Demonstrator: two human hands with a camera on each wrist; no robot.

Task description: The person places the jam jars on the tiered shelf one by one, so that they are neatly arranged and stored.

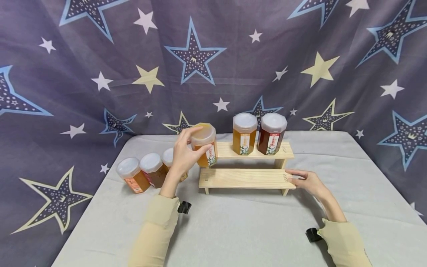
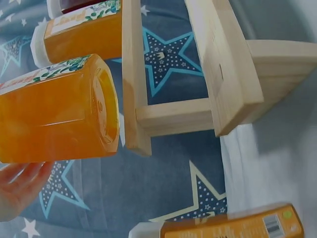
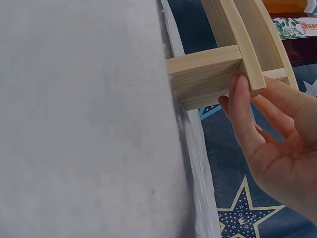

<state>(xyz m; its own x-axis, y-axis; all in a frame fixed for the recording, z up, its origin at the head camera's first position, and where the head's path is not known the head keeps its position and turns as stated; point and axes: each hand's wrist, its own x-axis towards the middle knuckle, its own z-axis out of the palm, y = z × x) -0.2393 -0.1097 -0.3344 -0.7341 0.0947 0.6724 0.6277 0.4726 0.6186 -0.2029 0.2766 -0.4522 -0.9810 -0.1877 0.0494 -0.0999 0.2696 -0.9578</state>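
My left hand (image 1: pixel 181 155) grips a honey jar (image 1: pixel 204 138) with a white lid and amber contents, thumb in front and fingers around its upper part. The jar is raised near the left end of the top step of a wooden two-step rack (image 1: pixel 245 178). In the left wrist view a narrow gap shows between this jar's base (image 2: pixel 105 106) and the step. My right hand (image 1: pixel 310 183) pinches the right end of the lower step; fingers (image 3: pixel 242 109) touch the wood. On the top step stand an amber jar (image 1: pixel 245 139) and a dark red jar (image 1: pixel 271 139), side by side.
Left of the rack, an orange jar (image 1: pixel 135 180), a brown jar (image 1: pixel 155 174) and another amber jar (image 1: pixel 168 155), partly behind my left hand, stand on the grey-white tablecloth (image 1: pixel 240 230). A star-patterned curtain (image 1: pixel 233 85) hangs behind the table.
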